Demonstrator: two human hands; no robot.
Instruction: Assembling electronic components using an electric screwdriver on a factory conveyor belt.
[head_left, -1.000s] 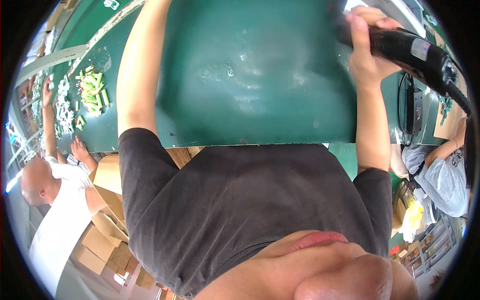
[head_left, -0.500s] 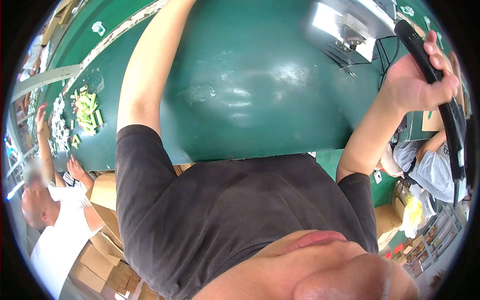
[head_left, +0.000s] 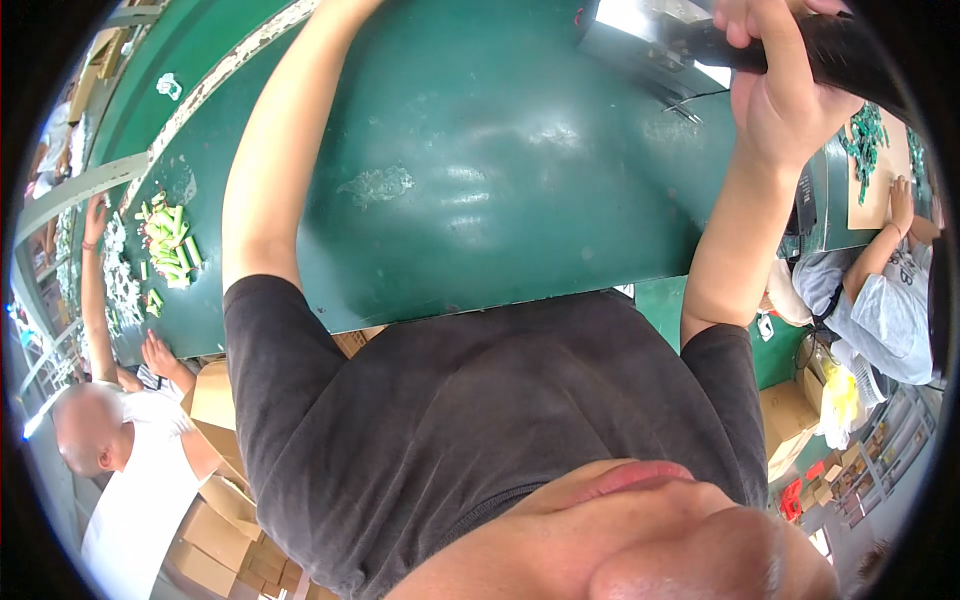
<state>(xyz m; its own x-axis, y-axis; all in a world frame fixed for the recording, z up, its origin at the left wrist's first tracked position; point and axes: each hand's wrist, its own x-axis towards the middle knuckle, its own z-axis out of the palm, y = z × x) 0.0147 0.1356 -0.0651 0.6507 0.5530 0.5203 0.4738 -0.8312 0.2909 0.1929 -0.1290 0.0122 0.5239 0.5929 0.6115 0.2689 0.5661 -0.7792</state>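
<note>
My right hand (head_left: pixel 785 95) is closed around a black electric screwdriver (head_left: pixel 850 50) at the upper right. The tool lies roughly level, its tip end toward a shiny metal device (head_left: pixel 620 45) on the green table (head_left: pixel 450 230). Whether the tip touches the device is blurred and I cannot tell. My left forearm (head_left: pixel 270 160) reaches forward over the table on the left, and its hand is beyond the top edge.
A pile of light green tubes (head_left: pixel 172 240) lies on the left, with pale clear parts (head_left: pixel 122 265) beyond it. A person in white (head_left: pixel 150 480) sits at far left. At right, another person in grey (head_left: pixel 870 300) is near cardboard with small green parts (head_left: pixel 866 140). Cardboard boxes (head_left: pixel 790 420) stand below.
My right hand has moved forward and turned, swinging the screwdriver from steeply tilted to nearly level, close to the metal device. My left arm has barely shifted.
</note>
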